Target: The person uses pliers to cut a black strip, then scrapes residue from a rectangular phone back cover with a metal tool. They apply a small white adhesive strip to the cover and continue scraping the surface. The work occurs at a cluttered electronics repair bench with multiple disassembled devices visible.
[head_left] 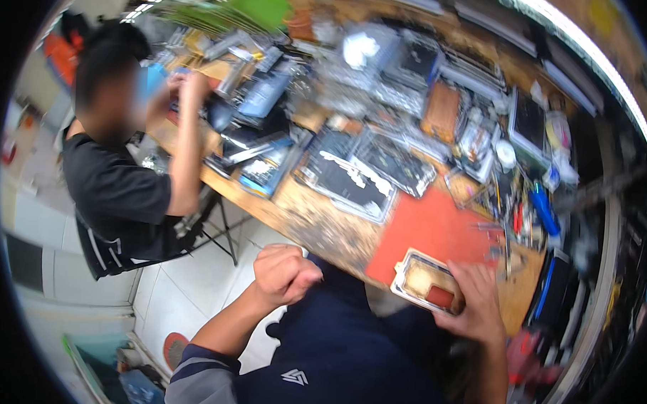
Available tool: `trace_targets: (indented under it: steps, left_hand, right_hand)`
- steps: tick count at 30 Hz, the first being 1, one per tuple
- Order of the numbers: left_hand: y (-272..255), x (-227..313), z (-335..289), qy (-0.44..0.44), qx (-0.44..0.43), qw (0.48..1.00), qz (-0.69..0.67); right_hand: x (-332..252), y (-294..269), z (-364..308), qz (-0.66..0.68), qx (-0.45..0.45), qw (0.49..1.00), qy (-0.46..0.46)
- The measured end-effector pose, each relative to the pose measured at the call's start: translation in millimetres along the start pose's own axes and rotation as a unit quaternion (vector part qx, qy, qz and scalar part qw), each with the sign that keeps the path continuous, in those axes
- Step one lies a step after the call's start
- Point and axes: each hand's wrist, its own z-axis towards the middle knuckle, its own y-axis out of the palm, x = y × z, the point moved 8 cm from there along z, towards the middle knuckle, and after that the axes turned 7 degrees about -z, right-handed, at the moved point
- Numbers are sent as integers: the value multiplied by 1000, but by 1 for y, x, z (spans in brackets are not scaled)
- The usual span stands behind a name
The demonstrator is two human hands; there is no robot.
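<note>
My right hand (474,303) grips a small rectangular case-like part (419,276) by its right end, thumb on the near side and fingers on the far side. The part has a pale rim with a tab at one corner, a tan inside and a red-brown patch at its right. It is over the near edge of a red work mat (426,227). My left hand (285,273) is closed in a fist over my lap, off the table's front edge. Whatever its fingers may hold is hidden.
On the wooden table (295,208) lie dark panels with torn white patches (349,178), blue-edged devices (268,168) and a brown block (440,113). Hand tools and a blue cylinder (544,208) crowd the right. A co-worker in black (117,188) sits at the left, hands raised over the table.
</note>
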Motion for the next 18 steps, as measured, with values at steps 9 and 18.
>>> trace_targets:
  steps: [9, 18]
  left_hand:
    - [-200, 3, 188, 112, 286, 899, 314]
    - [-256, 32, 248, 6, 406, 879, 248]
  right_hand:
    - [-20, -26, 57, -106, 26, 994, -13]
    - [-93, -105, 129, -113, 187, 969, -113]
